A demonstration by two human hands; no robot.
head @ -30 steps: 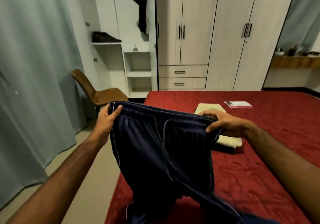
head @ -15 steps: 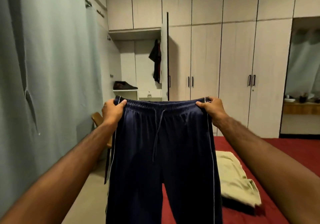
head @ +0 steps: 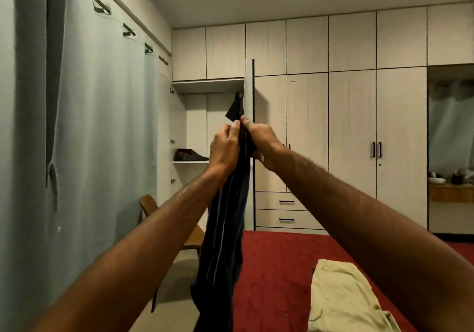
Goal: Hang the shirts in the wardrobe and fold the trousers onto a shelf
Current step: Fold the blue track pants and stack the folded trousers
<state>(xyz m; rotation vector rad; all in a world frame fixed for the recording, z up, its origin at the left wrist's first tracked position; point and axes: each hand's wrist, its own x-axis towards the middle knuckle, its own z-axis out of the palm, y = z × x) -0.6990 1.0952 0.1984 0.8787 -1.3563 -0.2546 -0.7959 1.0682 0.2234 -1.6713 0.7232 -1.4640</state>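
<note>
Left hand (head: 225, 147) and right hand (head: 261, 139), held apart along the waistband half a second ago, now meet, each pinching the top edge of the dark navy track trousers with thin white side stripes (head: 225, 229). The two sides are brought together, so the lengthwise fold looks made. The trousers hang straight down from the grip, over the red bed's (head: 282, 267) near edge. Behind the grip, the open wardrobe (head: 205, 88). The fingertips' hold on the cloth is mostly hidden; the trouser hems are cut off below.
</note>
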